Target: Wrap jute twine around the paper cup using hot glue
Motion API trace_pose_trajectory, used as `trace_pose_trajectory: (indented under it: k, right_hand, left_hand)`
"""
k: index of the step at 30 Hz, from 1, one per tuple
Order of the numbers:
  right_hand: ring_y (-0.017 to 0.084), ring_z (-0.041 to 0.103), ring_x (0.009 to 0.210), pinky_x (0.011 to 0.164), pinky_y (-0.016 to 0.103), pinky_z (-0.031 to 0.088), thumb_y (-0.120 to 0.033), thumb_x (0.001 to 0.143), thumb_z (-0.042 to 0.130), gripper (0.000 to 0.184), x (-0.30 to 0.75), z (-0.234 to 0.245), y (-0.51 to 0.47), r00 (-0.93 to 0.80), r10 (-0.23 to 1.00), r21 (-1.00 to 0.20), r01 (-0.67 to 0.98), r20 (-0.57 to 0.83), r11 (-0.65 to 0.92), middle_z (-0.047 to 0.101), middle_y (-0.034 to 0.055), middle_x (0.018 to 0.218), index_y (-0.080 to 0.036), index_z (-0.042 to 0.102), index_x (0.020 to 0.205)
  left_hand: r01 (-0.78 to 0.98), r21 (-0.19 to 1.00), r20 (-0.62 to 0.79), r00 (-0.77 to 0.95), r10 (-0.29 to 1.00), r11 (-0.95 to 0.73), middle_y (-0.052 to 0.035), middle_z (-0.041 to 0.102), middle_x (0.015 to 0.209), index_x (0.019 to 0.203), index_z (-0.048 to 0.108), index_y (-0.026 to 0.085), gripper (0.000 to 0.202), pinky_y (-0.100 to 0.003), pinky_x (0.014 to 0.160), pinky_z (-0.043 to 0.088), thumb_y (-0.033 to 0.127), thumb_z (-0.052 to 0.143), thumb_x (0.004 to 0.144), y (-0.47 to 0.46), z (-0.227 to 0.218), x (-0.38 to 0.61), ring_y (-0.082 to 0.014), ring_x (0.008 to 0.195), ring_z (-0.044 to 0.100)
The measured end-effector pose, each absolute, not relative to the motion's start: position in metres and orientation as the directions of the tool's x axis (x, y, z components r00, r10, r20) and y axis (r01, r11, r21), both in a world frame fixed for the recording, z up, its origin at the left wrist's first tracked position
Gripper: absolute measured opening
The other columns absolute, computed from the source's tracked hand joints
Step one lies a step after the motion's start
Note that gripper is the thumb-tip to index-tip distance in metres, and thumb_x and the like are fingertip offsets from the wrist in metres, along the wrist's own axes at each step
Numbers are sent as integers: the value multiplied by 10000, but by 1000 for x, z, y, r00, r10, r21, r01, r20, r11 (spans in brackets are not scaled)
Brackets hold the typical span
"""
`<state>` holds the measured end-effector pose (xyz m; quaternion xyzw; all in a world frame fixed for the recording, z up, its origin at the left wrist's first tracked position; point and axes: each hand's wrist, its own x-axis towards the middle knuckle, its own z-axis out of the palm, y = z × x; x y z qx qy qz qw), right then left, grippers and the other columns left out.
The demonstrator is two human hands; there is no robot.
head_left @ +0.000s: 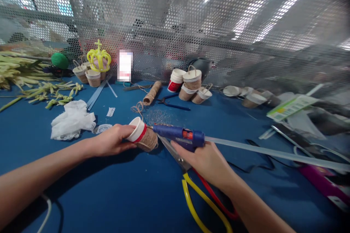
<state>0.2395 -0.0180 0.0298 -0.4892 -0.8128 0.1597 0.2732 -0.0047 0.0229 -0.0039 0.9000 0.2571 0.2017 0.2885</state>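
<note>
My left hand (111,140) is closed round a paper cup (142,136) lying on its side, white with a red band and partly wrapped in brown twine. My right hand (206,160) grips a blue hot glue gun (180,135). Its nozzle points left and touches the twine wrap on the cup. A long clear glue stick (273,153) sticks out of the gun's back toward the right. Scissors (197,189) with yellow and red handles lie on the blue table (123,196) under my right hand.
A twine spool (152,93), blue pliers (171,102) and several twine-wrapped cups (193,85) sit further back. A crumpled white bag (71,120), green leaves (41,89) and a yellow crown (98,58) lie at the left. Perforated metal mesh (191,25) closes the back.
</note>
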Motion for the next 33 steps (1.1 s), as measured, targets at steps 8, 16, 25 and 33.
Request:
trace_pose_trajectory:
  k: [8, 16, 25, 33]
  right_hand:
    - [168, 624, 595, 589, 274, 509, -224, 718, 501, 171, 226, 40, -27, -310, 927, -596, 710, 212, 374, 671, 36, 659, -184, 662, 762]
    - [177, 597, 566, 592, 313, 502, -225, 731, 481, 166, 225, 44, -24, -288, 930, -622, 691, 229, 368, 642, 50, 609, -188, 637, 687]
    - [91, 409, 381, 459, 236, 398, -344, 781, 493, 239, 231, 36, -23, -268, 961, -869, 489, -73, 70, 409, -63, 373, -165, 561, 639]
    - [83, 491, 561, 525, 195, 397, -355, 686, 637, 243, 241, 41, -5, -108, 989, -978, 191, -103, -81, 554, 6, 620, -130, 559, 637]
  left_hand:
    - [371, 667, 192, 753, 630, -646, -59, 670, 895, 953, 561, 137, 183, -212, 672, 440, 224, 502, 803, 24, -6, -6, -138, 763, 611]
    - [357, 677, 199, 753, 628, -643, -64, 666, 943, 983, 563, 144, 208, -224, 705, 438, 223, 505, 799, 23, -7, -6, -149, 825, 609]
    - [456, 738, 113, 643, 758, -497, -86, 682, 891, 904, 601, 98, 195, -264, 705, 455, 211, 535, 761, 21, -3, -1, -187, 792, 615]
    - [468, 723, 129, 632, 764, -509, -71, 681, 885, 897, 599, 113, 200, -269, 720, 452, 241, 536, 757, 23, -3, -1, -190, 808, 612]
